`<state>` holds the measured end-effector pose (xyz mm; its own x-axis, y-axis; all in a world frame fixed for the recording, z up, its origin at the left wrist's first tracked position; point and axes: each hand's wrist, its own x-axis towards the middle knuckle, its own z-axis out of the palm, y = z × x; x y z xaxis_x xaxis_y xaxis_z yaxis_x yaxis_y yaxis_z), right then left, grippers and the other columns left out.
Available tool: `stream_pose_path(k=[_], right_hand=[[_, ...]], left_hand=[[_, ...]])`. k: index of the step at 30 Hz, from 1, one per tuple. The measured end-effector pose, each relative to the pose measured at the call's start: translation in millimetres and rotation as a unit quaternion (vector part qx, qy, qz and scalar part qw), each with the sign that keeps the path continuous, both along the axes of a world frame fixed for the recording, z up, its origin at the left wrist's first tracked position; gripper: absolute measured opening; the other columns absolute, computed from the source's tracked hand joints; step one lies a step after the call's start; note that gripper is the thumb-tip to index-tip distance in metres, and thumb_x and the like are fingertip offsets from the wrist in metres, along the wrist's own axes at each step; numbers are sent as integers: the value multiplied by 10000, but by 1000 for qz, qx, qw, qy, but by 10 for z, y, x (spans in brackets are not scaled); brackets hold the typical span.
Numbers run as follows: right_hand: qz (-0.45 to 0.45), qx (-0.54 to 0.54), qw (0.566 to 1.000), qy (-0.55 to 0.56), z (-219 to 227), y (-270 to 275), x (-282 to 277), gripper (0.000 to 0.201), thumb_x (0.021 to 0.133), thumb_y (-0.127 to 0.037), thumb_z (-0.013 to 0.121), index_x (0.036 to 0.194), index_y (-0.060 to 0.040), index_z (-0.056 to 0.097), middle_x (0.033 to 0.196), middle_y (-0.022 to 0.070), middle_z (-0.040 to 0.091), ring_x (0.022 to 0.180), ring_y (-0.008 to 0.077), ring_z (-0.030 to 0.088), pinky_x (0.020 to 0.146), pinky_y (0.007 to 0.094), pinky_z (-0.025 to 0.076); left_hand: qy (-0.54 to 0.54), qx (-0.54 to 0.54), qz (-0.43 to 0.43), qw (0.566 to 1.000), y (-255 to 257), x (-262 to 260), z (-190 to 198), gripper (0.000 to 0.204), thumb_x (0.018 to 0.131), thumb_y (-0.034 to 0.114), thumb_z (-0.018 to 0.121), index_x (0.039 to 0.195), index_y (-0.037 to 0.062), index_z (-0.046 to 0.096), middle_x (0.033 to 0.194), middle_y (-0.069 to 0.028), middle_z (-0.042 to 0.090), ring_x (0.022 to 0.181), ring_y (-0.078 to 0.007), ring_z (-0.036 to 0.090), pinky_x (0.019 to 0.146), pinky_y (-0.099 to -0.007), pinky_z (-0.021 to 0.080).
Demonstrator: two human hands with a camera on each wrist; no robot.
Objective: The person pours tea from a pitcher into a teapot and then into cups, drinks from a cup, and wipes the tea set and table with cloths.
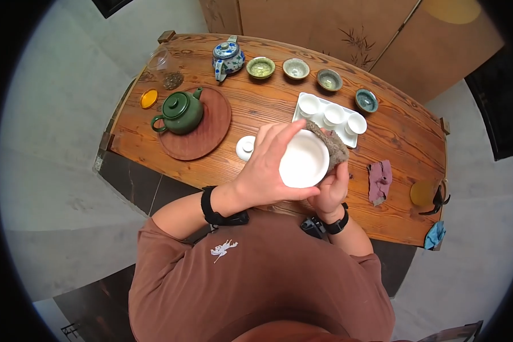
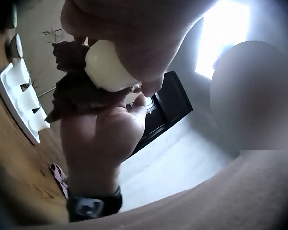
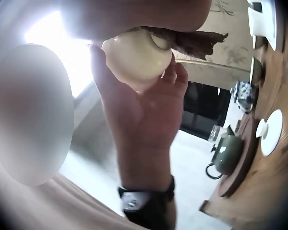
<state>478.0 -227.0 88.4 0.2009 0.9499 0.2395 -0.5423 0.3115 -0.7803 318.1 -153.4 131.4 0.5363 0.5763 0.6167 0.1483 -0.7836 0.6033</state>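
A white gaiwan bowl (image 1: 304, 161) is raised over the near edge of the table, tipped so its white inside faces the head camera. My left hand (image 1: 262, 174) grips it, thumb along the lower rim and fingers over the upper rim. On the bowl's right side, my right hand (image 1: 332, 192) holds a grey-brown cloth (image 1: 337, 151) against the outer wall. The left wrist view shows the cloth (image 2: 77, 91) bunched along the bowl (image 2: 105, 67). Part of the right fingers is hidden behind bowl and cloth. A white lid (image 1: 245, 147) lies on the table beside my left hand.
Behind the bowl stands a white tray (image 1: 352, 141) with three white cups. Left, a green teapot (image 1: 182, 114) sits on a round wooden board (image 1: 216, 128). A blue-and-white teapot (image 1: 228, 58) and several small bowls line the back. A pink cloth (image 1: 380, 181) and glass pitcher (image 1: 422, 194) are right.
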Motion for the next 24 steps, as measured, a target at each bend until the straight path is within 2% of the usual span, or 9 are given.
stream_pose_path(k=[2,4,5,8,11,14,18,21,24], right_hand=[[15,-28,999,29,-6,15,48,587,1114,-366,261,1571,-17,383,1555,173,501,1440,303,493,1217,446,384],[68,-27,994,76,-25,31,100,568,1112,-309,282,1558,26,387,1553,190,496,1432,307,497,1220,444,376],[78,-29,994,67,19,42,110,540,1104,-280,330,1549,17,405,1535,182,515,1409,304,521,1207,445,396],[131,-59,978,153,-38,60,111,521,1099,-266,370,1544,4,408,1512,180,534,1398,301,535,1186,451,426],[251,-63,939,228,-74,74,178,512,1102,-276,393,1547,-23,403,1496,175,545,1360,303,580,1134,459,497],[345,-85,885,300,-133,100,220,524,1095,-312,425,1545,-44,401,1481,178,558,1312,310,626,1072,459,563],[395,-122,851,323,-231,121,232,519,1101,-376,443,1494,-37,455,1424,188,606,1256,316,665,1020,464,603],[393,-210,857,260,-384,107,276,515,1099,-391,457,1449,-15,501,1385,178,635,1225,304,683,999,462,616],[468,-189,809,300,-553,134,300,508,1093,-389,470,1412,1,533,1341,175,664,1206,290,695,984,456,621]], left_hand=[[15,57,3,998,8,-6,23,1103,656,436,956,1545,62,421,1388,-199,508,1277,-413,463,1090,-532,399],[11,37,-1,999,-2,-7,-27,1076,660,461,947,1531,73,449,1423,-203,498,1333,-429,435,1115,-539,383],[8,28,-4,1000,-1,-4,-53,1063,662,473,943,1524,78,463,1441,-205,493,1361,-437,422,1128,-543,375],[-34,49,-40,997,72,20,-62,1044,664,506,920,1526,122,474,1519,-191,462,1440,-454,382,1174,-605,319],[69,81,-106,989,108,-115,62,1010,692,546,887,1528,136,496,1554,-188,467,1500,-448,359,1204,-683,218],[109,116,-134,978,96,-141,88,947,689,529,869,1506,181,540,1559,-165,479,1488,-424,397,1195,-725,189],[132,88,-142,977,42,-161,140,875,672,450,853,1464,201,576,1398,-131,568,1369,-374,497,1178,-731,246],[172,39,-157,972,-2,-201,191,834,684,454,844,1424,172,581,1330,-122,581,1310,-373,525,1174,-733,254],[194,28,-172,965,-15,-208,163,889,647,456,893,1400,119,563,1365,-143,562,1348,-382,498,1179,-711,268]])
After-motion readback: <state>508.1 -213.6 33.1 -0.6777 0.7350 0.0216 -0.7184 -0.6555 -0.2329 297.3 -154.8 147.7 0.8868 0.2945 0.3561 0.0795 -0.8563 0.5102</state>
